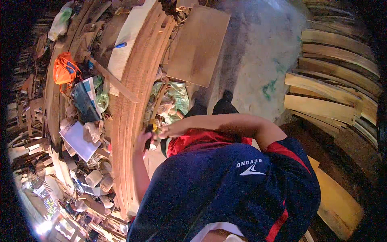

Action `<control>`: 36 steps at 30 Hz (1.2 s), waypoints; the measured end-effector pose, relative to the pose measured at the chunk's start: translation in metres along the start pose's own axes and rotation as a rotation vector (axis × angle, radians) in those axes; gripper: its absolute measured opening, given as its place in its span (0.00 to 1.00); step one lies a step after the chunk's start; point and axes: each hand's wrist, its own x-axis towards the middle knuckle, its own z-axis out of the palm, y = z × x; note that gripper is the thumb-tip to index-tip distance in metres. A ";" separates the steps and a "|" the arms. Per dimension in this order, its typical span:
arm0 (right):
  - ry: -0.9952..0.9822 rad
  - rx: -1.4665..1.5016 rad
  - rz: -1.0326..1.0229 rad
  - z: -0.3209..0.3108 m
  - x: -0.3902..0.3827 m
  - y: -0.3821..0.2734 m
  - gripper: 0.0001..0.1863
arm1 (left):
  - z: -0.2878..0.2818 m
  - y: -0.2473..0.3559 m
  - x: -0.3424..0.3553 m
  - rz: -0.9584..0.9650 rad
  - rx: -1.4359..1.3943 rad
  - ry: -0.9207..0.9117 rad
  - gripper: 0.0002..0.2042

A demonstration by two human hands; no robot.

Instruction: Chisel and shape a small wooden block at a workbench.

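Note:
My two hands meet beside the long edge of the stacked wooden boards, left of my body. My left hand is closed round a small black-and-yellow object, too small and blurred to name. Coming across from the right, my right hand is closed close against that object's yellow side; what its fingers pinch is hidden. Just beyond the hands lies a heap of plastic bags and thin wood scraps, with a shiny green sheet beside it.
The long stacked boards carry a pale board, a blue-handled tool and a thin strip. An orange drawstring bag and papers lie left among clutter. A brown panel stands ahead; planks are stacked right.

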 end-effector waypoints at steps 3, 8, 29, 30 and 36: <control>-0.414 -0.496 -0.098 0.015 0.021 -0.010 0.27 | 0.067 0.057 -0.013 0.052 -0.242 0.126 0.20; -0.567 0.008 -0.483 0.070 0.050 0.045 0.19 | 0.062 0.024 0.018 -0.131 0.092 -0.208 0.21; -0.225 -0.372 -0.161 0.010 -0.007 -0.038 0.26 | -0.031 -0.118 0.021 -0.154 0.639 -0.421 0.22; -0.243 -0.352 -0.109 0.017 0.009 -0.028 0.26 | -0.027 -0.111 0.027 -0.151 0.668 -0.455 0.22; 0.019 -0.150 -0.301 0.025 -0.026 -0.030 0.22 | -0.028 -0.072 0.079 -0.129 0.830 -0.637 0.22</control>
